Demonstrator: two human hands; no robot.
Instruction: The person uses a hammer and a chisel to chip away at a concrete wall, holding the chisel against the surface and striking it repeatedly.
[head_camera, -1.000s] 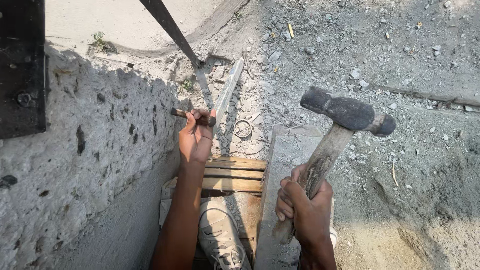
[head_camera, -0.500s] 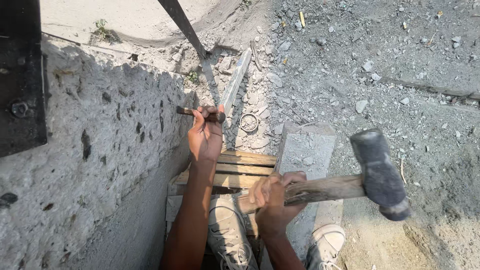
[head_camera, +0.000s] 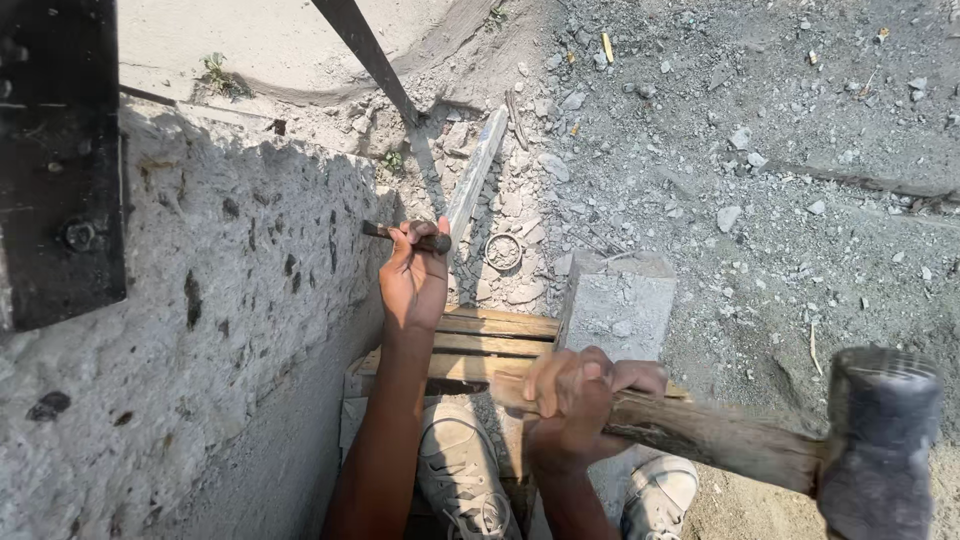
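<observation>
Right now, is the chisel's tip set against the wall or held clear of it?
Against it: the chisel, gripped in the left hand, lies level with its tip touching the rough concrete wall.

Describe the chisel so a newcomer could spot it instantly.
Start at the rough grey concrete wall filling the left side. The left hand grips a short dark metal rod against it: the chisel. Unlike the wooden-handled hammer in the right hand, it is thin and all metal.
</observation>
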